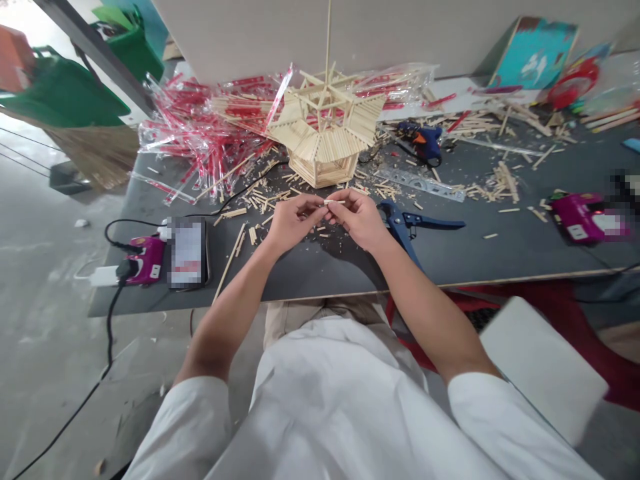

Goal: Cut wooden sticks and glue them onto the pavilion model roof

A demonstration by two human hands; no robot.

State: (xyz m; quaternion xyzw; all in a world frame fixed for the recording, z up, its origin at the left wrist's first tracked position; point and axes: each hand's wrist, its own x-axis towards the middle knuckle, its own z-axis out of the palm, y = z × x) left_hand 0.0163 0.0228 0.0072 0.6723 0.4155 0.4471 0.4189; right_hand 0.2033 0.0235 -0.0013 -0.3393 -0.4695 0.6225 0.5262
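Dark worktable [500,257] backed by pale wall [280,33]; grey concrete floor [50,300] (dust-flecked) seen at left, straw broom [95,153] placed just beside table.

A pale straw-coloured small wooden stick [334,201] and pavilion model [325,143] showed against a dark grey tabletop [480,250], beside clear plastic wrappers [190,133] striped in red, a blue-handled pipe cutter [425,223], a blue glue gun [423,141] with orange trim and a magenta power unit [583,217], while the sleeves [185,433] were white and the dustpan [60,93] green.

Bright, even light leaves a soft shadow below the right hand [357,217]; wide-lens distortion bends the picture's edges.
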